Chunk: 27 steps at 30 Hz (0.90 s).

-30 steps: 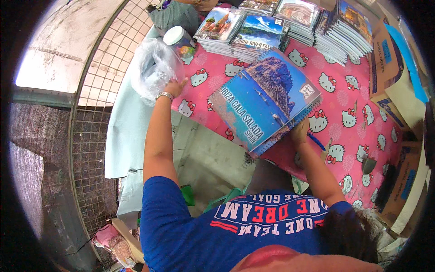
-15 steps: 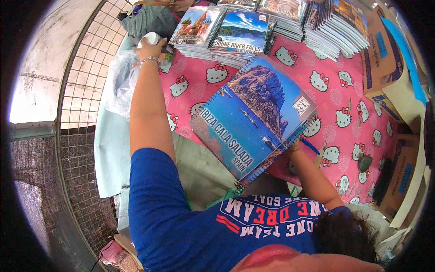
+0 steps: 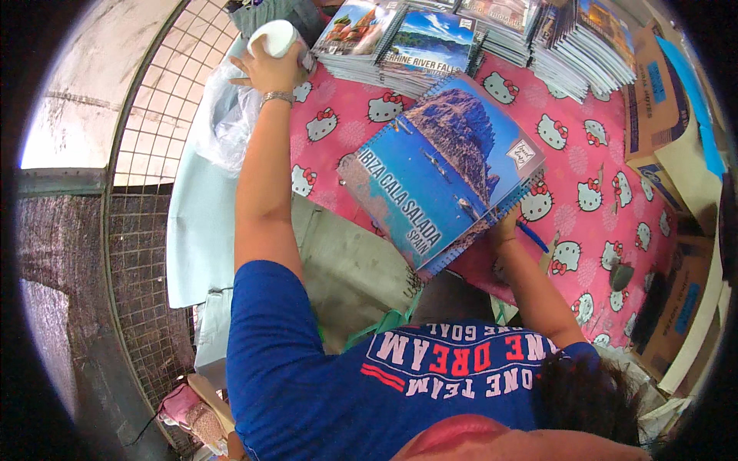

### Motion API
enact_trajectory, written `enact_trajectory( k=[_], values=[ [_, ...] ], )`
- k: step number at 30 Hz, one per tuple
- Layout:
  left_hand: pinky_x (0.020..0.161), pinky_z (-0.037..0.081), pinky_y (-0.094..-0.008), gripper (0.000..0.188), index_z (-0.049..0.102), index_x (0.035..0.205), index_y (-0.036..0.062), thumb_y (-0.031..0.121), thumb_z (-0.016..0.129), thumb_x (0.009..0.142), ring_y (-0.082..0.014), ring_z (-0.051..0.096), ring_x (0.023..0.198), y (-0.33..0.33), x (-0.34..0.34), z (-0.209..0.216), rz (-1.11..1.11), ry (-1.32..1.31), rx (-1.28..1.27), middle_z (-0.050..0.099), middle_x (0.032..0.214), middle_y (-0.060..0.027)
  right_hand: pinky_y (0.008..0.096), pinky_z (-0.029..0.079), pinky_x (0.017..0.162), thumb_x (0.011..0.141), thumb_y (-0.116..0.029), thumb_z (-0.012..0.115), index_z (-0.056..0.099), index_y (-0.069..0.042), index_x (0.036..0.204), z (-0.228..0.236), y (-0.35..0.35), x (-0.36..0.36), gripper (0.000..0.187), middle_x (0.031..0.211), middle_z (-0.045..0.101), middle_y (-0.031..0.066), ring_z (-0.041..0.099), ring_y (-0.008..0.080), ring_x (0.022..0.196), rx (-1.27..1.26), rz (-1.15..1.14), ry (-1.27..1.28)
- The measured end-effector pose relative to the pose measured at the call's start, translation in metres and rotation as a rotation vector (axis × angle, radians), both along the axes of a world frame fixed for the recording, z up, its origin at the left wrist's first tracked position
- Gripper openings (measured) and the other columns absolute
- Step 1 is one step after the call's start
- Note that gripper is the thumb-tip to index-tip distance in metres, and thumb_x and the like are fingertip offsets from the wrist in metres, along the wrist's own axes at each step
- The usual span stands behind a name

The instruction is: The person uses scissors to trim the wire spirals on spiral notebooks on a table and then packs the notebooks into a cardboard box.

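Note:
My left hand [image 3: 269, 73], wearing a bracelet, is closed around a white round container [image 3: 274, 38], cup-like in shape, at the far left of the table. Its underside is hidden by my fingers. Just below that hand lies a crumpled clear plastic bag [image 3: 231, 127]. With my right hand [image 3: 505, 228] I grip the right edge of a few spiral notebooks, tilted over the table's near edge. The top notebook [image 3: 446, 177] shows a rocky island and blue sea on its cover. Most of my right fingers are hidden beneath the notebooks.
Stacks of spiral notebooks [image 3: 430, 46] line the far side of the pink patterned table cover [image 3: 350, 115]. Cardboard boxes [image 3: 653, 100] stand at the right. A blue pen-like thing [image 3: 532, 237] lies beside my right hand. Wire mesh [image 3: 142, 253] rises at the left.
The white container in my left hand has come up closer and looks larger. The view has shifted slightly. My right hand still holds the notebooks.

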<state>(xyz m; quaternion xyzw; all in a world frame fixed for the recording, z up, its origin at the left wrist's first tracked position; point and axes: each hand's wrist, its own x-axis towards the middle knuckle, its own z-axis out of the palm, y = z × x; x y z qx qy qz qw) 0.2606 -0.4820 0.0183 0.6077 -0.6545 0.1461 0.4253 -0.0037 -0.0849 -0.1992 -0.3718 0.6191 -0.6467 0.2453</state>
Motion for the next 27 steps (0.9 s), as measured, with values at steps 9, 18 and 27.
enact_trajectory(
  k=[9, 18, 27],
  values=[
    [0.093, 0.043, -0.0403, 0.067, 0.058, 0.116, -0.0001, 0.035, 0.082, 0.065, -0.0334, 0.055, 0.109, 0.085, 0.084, 0.111, -0.311, 0.286, -0.041, 0.059, 0.114, -0.0208, 0.0409, 0.042, 0.082, 0.094, -0.027, 0.033, 0.056, 0.003, 0.107, -0.02, 0.003, -0.015, 0.04, 0.103, 0.06, 0.0185, 0.056, 0.0349, 0.095, 0.008, -0.089, 0.26],
    [0.102, 0.036, -0.0485, 0.073, 0.053, 0.12, 0.0028, 0.037, 0.084, 0.063, -0.043, 0.042, 0.119, 0.124, 0.111, -0.019, -0.111, 0.016, -0.035, 0.043, 0.126, -0.0273, 0.0387, 0.038, 0.096, 0.103, -0.041, 0.022, 0.05, 0.003, 0.121, 0.02, -0.003, -0.009, 0.055, 0.114, 0.057, 0.0184, 0.052, 0.0291, 0.108, 0.052, 0.01, 0.209],
    [0.1, 0.04, -0.0468, 0.073, 0.049, 0.125, 0.001, 0.038, 0.079, 0.071, -0.0457, 0.041, 0.122, 0.079, 0.119, -0.066, 0.083, 0.267, 0.189, 0.032, 0.136, -0.0322, 0.039, 0.04, 0.092, 0.103, -0.04, 0.021, 0.051, 0.003, 0.117, 0.02, 0.0, -0.004, 0.054, 0.109, 0.058, 0.0193, 0.055, 0.0304, 0.103, 0.078, -0.014, 0.245]
  ],
)
